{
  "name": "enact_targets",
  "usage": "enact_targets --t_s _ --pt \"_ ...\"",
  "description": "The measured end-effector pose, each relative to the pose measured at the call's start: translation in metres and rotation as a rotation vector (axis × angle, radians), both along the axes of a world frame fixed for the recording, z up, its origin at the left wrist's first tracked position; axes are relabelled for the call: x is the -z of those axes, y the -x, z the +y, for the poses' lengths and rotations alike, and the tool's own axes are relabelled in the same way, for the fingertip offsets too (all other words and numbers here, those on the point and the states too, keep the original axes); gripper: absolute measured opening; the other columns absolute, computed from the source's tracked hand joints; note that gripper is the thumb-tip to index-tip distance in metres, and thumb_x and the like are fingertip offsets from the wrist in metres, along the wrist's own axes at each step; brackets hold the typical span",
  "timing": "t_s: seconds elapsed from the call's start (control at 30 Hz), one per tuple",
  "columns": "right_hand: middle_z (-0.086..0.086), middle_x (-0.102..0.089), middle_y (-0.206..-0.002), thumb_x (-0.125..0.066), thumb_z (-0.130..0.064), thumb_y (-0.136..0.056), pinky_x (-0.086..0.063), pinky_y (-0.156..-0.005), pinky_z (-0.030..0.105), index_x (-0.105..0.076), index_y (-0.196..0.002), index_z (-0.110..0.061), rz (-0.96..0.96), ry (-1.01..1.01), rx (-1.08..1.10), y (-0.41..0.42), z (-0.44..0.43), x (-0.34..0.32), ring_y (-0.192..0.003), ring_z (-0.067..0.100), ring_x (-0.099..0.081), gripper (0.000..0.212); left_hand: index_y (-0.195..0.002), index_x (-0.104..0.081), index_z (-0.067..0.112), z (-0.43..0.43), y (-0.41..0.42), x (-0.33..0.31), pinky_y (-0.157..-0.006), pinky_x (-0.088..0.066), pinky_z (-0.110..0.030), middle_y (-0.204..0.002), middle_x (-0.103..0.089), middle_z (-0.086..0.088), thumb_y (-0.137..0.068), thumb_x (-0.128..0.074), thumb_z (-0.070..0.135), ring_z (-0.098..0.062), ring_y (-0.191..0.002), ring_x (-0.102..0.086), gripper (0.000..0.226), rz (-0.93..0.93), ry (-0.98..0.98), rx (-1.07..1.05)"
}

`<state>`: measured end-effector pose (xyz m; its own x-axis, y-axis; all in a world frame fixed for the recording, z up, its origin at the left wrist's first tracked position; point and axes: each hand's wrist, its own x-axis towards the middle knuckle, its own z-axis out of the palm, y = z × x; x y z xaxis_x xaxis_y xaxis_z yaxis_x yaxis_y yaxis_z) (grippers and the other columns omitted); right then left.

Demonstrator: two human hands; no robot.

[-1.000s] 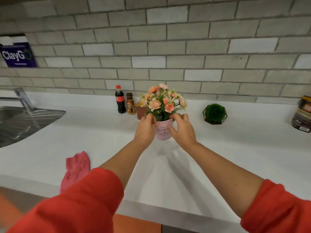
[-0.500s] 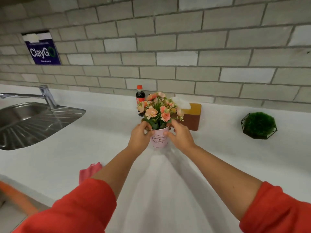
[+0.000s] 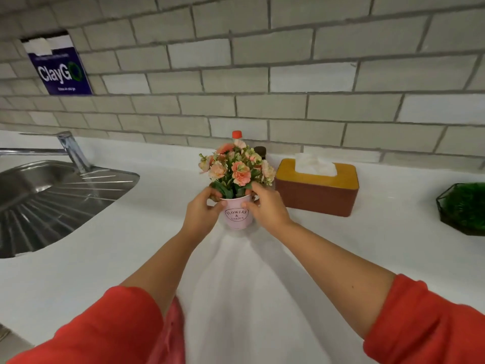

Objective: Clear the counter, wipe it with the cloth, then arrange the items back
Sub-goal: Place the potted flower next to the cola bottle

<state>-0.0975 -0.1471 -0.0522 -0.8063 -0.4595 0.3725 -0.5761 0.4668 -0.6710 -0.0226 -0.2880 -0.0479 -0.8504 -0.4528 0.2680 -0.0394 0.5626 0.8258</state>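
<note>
Left hand (image 3: 200, 215) and right hand (image 3: 267, 210) grip flower pot (image 3: 237, 218) (apparently resting).

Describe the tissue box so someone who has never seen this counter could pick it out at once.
On the white counter below the grey brick wall, look to the right of the pink flower pot, near the wall. The tissue box stands there: the only rectangular box, with brown sides, a mustard-yellow lid and white tissue poking out of the top.
</note>
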Motion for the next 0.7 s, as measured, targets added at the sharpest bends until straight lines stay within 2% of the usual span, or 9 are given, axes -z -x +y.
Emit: enact_targets --t_s 0.1,0.2,0.23,0.43,0.6,0.7 --pt "0.01 -0.062 -0.096 -0.064 -0.008 -0.083 -0.052 -0.08 0.043 -0.06 -0.098 -0.003 0.009 0.028 0.041 0.011 -0.028 -0.002 -0.092 0.024 -0.057 0.017 -0.093 -0.055 0.015 -0.032 0.02 0.001 -0.075 -0.048 -0.032 -0.093 -0.057 -0.001 -0.085 -0.063 0.008 -0.027 -0.079 -0.062 0.013 0.001 -0.017 0.038" --pt "0.011 -0.066 -0.095 -0.062 -0.007 -0.084 -0.05 -0.07 0.03 -0.06 -0.095 -0.004 0.022 -0.01 0.086 0.023 -0.058 -0.002 -0.087 0.027 -0.061 0.012 -0.092 -0.055 0.014 -0.065 0.036 0.003 -0.07 -0.045 -0.024 -0.091 -0.057 -0.001 -0.085 -0.062 0.005 -0.026 -0.075 -0.06 0.013 0.003 -0.061 0.07" --pt "0.011 -0.066 -0.095 -0.062 -0.007 -0.084 -0.05 -0.07 0.031 -0.06 -0.095 -0.005 0.018 -0.017 0.098 0.026 -0.07 -0.003 -0.087 0.027 -0.061 0.012 -0.092 -0.056 0.014 -0.076 0.04 0.003 -0.069 -0.044 -0.023 -0.091 -0.057 -0.001 -0.085 -0.062 0.005 -0.025 -0.075 -0.059 0.013 0.008 -0.067 0.077" --pt "0.012 -0.067 -0.099 -0.064 -0.012 -0.083 -0.051 -0.077 0.038 -0.06 -0.098 -0.004 0.037 -0.03 0.139 0.049 -0.13 0.001 -0.094 0.028 -0.061 0.017 -0.093 -0.054 0.015 -0.135 0.071 0.008 -0.063 -0.042 -0.016 -0.091 -0.056 0.0 -0.087 -0.062 0.008 -0.015 -0.068 -0.058 0.012 0.019 -0.063 0.097" --pt "0.017 -0.053 -0.121 -0.057 -0.012 -0.088 -0.045 -0.09 0.038 -0.051 -0.117 -0.004 0.007 -0.131 0.131 0.071 -0.164 0.005 -0.113 0.031 -0.051 0.031 -0.093 -0.053 0.013 -0.166 0.101 0.019 -0.073 -0.043 -0.027 -0.083 -0.053 0.004 -0.087 -0.059 0.004 -0.024 -0.075 -0.056 0.013 0.029 -0.083 0.078" --pt "0.017 -0.047 -0.126 -0.058 -0.01 -0.087 -0.042 -0.094 0.038 -0.048 -0.119 -0.002 -0.044 -0.168 0.136 0.086 -0.176 0.01 -0.118 0.032 -0.047 0.034 -0.093 -0.053 0.012 -0.176 0.122 0.025 -0.068 -0.042 -0.021 -0.078 -0.051 0.008 -0.086 -0.06 0.003 -0.023 -0.076 -0.055 0.013 0.06 -0.073 0.072"
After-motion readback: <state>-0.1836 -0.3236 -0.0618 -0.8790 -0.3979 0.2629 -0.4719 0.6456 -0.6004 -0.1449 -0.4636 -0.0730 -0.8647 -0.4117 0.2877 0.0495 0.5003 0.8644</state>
